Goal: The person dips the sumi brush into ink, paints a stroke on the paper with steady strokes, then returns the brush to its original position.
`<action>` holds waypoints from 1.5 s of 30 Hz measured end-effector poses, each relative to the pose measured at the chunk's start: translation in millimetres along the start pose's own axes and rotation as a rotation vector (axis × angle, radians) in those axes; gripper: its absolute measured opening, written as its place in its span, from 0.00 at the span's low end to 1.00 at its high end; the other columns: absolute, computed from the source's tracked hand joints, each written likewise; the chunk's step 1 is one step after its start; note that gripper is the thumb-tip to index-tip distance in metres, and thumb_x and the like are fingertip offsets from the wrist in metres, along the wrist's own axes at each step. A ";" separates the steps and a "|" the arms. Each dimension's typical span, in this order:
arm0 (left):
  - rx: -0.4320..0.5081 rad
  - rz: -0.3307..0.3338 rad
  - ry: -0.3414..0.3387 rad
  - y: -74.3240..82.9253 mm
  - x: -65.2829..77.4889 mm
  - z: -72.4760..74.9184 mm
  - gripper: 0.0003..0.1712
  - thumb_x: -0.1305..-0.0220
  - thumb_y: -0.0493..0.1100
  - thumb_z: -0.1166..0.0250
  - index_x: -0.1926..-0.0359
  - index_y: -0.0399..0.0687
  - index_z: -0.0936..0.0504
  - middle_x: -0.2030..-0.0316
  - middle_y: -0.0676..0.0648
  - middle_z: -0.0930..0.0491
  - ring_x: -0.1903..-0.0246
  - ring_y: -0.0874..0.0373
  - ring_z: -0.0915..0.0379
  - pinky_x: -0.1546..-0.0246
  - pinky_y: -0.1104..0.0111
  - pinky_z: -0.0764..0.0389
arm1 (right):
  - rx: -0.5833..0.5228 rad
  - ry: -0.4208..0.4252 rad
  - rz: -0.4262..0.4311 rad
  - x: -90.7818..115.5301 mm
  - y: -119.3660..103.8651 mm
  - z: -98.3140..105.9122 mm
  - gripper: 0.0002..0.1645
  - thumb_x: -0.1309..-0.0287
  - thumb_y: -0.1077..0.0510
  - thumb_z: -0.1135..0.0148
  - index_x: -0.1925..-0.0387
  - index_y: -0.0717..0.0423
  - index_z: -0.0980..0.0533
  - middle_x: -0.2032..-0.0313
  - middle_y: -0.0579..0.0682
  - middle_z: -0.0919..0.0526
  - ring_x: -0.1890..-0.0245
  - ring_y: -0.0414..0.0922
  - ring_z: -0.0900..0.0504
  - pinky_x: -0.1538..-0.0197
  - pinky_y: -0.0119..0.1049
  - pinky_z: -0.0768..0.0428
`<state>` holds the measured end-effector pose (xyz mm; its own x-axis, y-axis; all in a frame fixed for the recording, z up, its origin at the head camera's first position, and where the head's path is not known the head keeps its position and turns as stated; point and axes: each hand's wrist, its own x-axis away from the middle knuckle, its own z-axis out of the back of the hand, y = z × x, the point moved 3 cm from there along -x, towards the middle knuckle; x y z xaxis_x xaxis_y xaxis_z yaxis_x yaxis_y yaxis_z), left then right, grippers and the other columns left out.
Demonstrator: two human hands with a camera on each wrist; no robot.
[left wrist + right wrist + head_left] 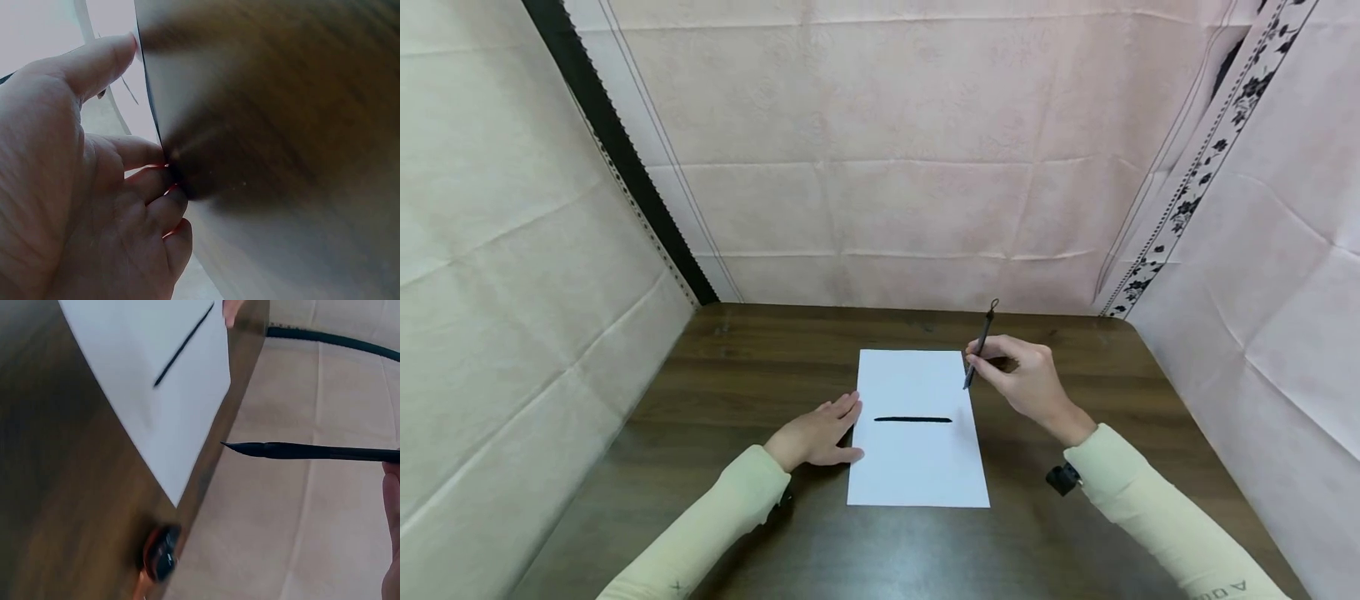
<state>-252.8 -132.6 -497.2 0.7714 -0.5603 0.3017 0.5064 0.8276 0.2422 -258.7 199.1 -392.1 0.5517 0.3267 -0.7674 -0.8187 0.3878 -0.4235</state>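
A white sheet of paper (917, 475) lies on the dark wooden table, with one thick black horizontal stroke (913, 419) across its middle. My left hand (820, 432) rests at the sheet's left edge, its thumb and fingertips on or right at the border. Between thumb and fingers, my right hand (1026, 379) pinches a dark ink brush (980, 346) with a small hanging loop on top. The brush slants over the sheet's upper right edge. In the right wrist view its black pointed bristles (247, 449) hang in the air, apart from the paper.
Brown wood grain shows on the table (737, 400) around the sheet. Pale cloth (880, 200) hangs behind and along both sides, with a black strip at left and a floral border at right. A dark rounded object with an orange-brown edge (161, 553) sits beyond the paper's corner.
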 end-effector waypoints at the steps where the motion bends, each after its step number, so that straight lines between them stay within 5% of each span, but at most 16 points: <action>1: 0.001 0.004 -0.002 -0.1 0.1 -0.2 0.52 0.25 0.65 0.40 0.16 0.39 0.48 0.14 0.41 0.54 0.15 0.47 0.56 0.16 0.53 0.47 | 0.010 -0.006 0.000 -1.9 0.7 3.9 0.13 0.45 0.73 0.24 0.59 0.60 0.12 0.63 0.52 0.07 0.65 0.39 0.09 0.59 0.20 0.15; 8: 0.003 0.008 -0.011 -3.0 0.1 -2.2 0.52 0.25 0.65 0.40 0.16 0.39 0.48 0.14 0.41 0.54 0.15 0.47 0.56 0.15 0.53 0.47 | 0.146 -0.065 0.094 -16.5 3.6 32.1 0.18 0.49 0.75 0.23 0.57 0.60 0.12 0.60 0.53 0.07 0.62 0.47 0.07 0.54 0.21 0.14; 16: -0.025 0.004 -0.006 -4.6 -1.7 5.5 0.52 0.25 0.64 0.40 0.16 0.38 0.48 0.14 0.40 0.54 0.15 0.46 0.57 0.15 0.52 0.48 | 0.319 -0.175 0.270 -13.7 15.9 51.0 0.30 0.60 0.78 0.21 0.50 0.59 0.12 0.55 0.53 0.07 0.58 0.50 0.07 0.40 0.12 0.25; 19: -0.023 0.000 -0.012 -4.2 -1.7 6.5 0.52 0.25 0.64 0.40 0.16 0.38 0.48 0.14 0.40 0.54 0.15 0.45 0.57 0.15 0.51 0.48 | 0.364 -0.238 0.339 -6.1 21.4 54.5 0.26 0.53 0.75 0.23 0.49 0.60 0.13 0.52 0.54 0.08 0.55 0.51 0.08 0.40 0.19 0.21; 22: -0.023 0.005 -0.018 -4.2 -1.5 6.5 0.52 0.24 0.65 0.41 0.16 0.39 0.49 0.14 0.41 0.55 0.14 0.46 0.58 0.15 0.51 0.49 | 0.403 -0.280 0.418 0.3 28.1 56.4 0.11 0.30 0.62 0.32 0.50 0.61 0.13 0.50 0.55 0.08 0.53 0.51 0.08 0.47 0.32 0.14; 25: -0.026 0.009 -0.018 -4.2 -1.2 6.7 0.52 0.24 0.65 0.41 0.16 0.40 0.49 0.14 0.41 0.55 0.14 0.46 0.58 0.15 0.52 0.49 | 0.459 -0.303 0.511 4.6 35.8 57.5 0.23 0.17 0.53 0.51 0.52 0.63 0.13 0.50 0.57 0.09 0.53 0.52 0.09 0.53 0.42 0.12; 31: -0.022 0.008 -0.017 -3.0 -0.9 6.8 0.52 0.25 0.64 0.40 0.16 0.39 0.49 0.14 0.40 0.55 0.14 0.46 0.58 0.15 0.52 0.49 | 0.570 -0.322 0.668 13.2 53.2 58.9 0.27 0.14 0.59 0.63 0.53 0.65 0.15 0.50 0.58 0.09 0.53 0.52 0.09 0.56 0.45 0.11; 40: -0.024 0.013 -0.026 -1.2 -3.1 4.1 0.52 0.25 0.65 0.41 0.16 0.40 0.49 0.14 0.41 0.55 0.14 0.48 0.58 0.15 0.53 0.48 | 0.700 -0.444 0.707 37.1 91.4 63.2 0.33 0.16 0.69 0.79 0.49 0.65 0.21 0.49 0.59 0.10 0.51 0.52 0.10 0.54 0.46 0.11; 43: -0.022 0.018 -0.027 -0.9 -3.8 3.5 0.52 0.25 0.65 0.41 0.16 0.40 0.49 0.14 0.42 0.55 0.14 0.48 0.58 0.15 0.53 0.49 | 0.719 -0.464 0.724 45.9 103.7 62.8 0.24 0.22 0.74 0.67 0.50 0.65 0.21 0.50 0.59 0.10 0.51 0.52 0.10 0.53 0.46 0.11; 45: -0.023 0.018 -0.029 -0.8 -4.3 2.9 0.52 0.25 0.65 0.41 0.16 0.40 0.49 0.14 0.42 0.55 0.14 0.48 0.58 0.15 0.53 0.49 | 0.712 -0.469 0.731 51.3 110.6 61.3 0.18 0.35 0.75 0.53 0.52 0.65 0.20 0.51 0.60 0.10 0.52 0.52 0.09 0.54 0.46 0.11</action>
<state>-257.6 -130.9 -496.1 0.7694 -0.5455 0.3323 0.5013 0.8381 0.2150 -311.2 311.7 -448.8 0.1047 0.9114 -0.3980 -0.7756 0.3253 0.5409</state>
